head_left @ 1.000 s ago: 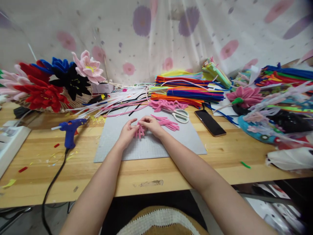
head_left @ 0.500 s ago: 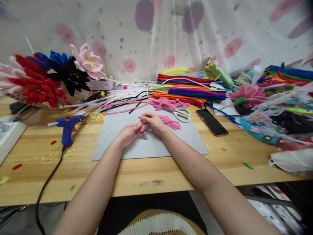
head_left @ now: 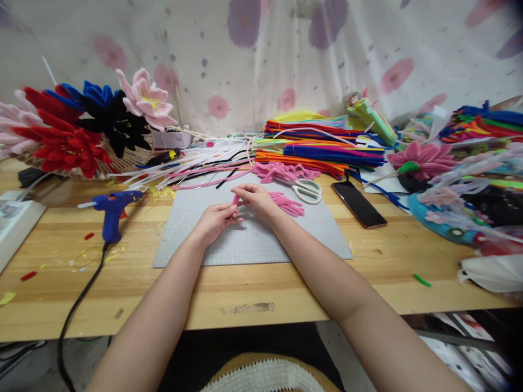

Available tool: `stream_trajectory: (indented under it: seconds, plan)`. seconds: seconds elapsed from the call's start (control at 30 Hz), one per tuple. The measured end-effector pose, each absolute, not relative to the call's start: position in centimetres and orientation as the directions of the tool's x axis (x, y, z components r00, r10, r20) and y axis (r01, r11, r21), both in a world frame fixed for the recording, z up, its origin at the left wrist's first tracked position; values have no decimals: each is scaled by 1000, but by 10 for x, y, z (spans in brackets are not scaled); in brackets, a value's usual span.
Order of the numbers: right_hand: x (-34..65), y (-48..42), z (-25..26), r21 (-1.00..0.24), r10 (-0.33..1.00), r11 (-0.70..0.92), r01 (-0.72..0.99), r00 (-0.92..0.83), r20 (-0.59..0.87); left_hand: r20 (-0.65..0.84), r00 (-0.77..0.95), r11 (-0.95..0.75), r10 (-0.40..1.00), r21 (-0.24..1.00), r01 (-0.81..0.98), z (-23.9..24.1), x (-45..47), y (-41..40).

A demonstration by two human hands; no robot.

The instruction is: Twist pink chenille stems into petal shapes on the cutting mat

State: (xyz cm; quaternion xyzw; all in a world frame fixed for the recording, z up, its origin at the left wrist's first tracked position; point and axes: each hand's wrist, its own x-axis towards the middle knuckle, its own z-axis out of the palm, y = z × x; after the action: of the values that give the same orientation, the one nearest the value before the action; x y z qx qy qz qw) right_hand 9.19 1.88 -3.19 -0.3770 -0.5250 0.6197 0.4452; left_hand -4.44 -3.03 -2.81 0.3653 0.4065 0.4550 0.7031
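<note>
Two bare hands of yours meet over the gray mat (head_left: 249,247) near the middle of the tabletop (head_left: 286,294), with a short pink fuzzy piece (head_left: 236,200) between them. Your left hand (head_left: 216,220) pinches it from below with thumb and fingers; your right hand (head_left: 255,198) closes its fingertips on the upper part. Both forearms reach in over the tabletop's near edge.

Just beyond your right wrist, which hides one end of it, lies a pile of cut pink stems (head_left: 289,206). At the mat's far right corner, white-handled scissors (head_left: 308,190) and crinkled pink strips (head_left: 278,171) crowd the space, while long loose stems (head_left: 192,166) trail over its far edge. Bundles of colored stems (head_left: 330,155) are stacked behind, toward the tabletop's far edge.

Right of the mat rests a dark phone (head_left: 359,204), and past it a pink flower (head_left: 425,159); a green scrap (head_left: 421,280) lies toward the tabletop's near right corner. To your left stands a blue glue gun (head_left: 112,215), its black cord (head_left: 81,305) dropping over the near edge. Red, blue, black and pink fuzzy flowers (head_left: 118,128) fill the tabletop's far left corner, behind a white power strip (head_left: 16,231) at the left.
</note>
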Motion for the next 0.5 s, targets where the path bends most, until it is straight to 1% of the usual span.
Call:
stream_trajectory:
  seconds: [0.1, 0.2, 0.27, 0.37, 0.43, 0.5]
  plan:
    - [95, 17, -32, -989, 905, -67, -135, -426, -3, -240, 216, 303, 947, 891, -339, -30, -44, -29]
    - [94, 16, -32, -994, 923, -11, -113, -384, 34, -253, 188, 301, 949, 903, -307, -31, -44, -28]
    - [94, 15, -33, -993, 936, -2, -120, -348, 40, -250, 170, 292, 953, 906, -305, -30, -43, -28]
    - [95, 17, -34, -978, 928, -41, -206, -370, 39, -266, 183, 315, 946, 884, -344, -27, -43, -28]
    - [98, 19, -35, -960, 917, -83, -266, -398, 31, -293, 223, 358, 930, 858, -367, -25, -45, -29]
    - [100, 21, -35, -950, 913, -119, -289, -409, 11, -309, 268, 394, 912, 840, -373, -24, -46, -30]
